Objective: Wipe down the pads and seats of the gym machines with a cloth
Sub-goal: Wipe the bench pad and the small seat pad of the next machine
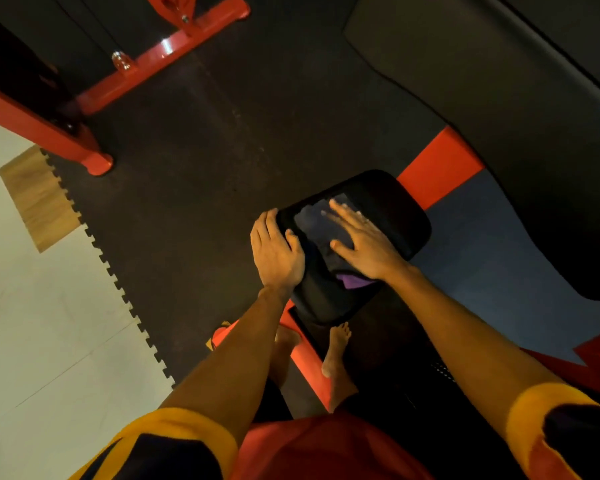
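Observation:
A black padded seat (392,202) of a red-framed gym machine lies below me, right of centre. On it lies a dark grey and purple cloth (317,221). My right hand (362,242) presses flat on the cloth with straight, spread fingers. A purple corner of the cloth shows under that wrist. My left hand (278,249) grips the seat's left edge, fingers curled over the rim and thumb on top.
Red frame bars (146,62) of another machine cross the dark rubber floor at the upper left. A large black pad (520,109) fills the upper right. A red beam (307,358) runs between my bare feet. White tiled floor lies left of the mat's jagged edge.

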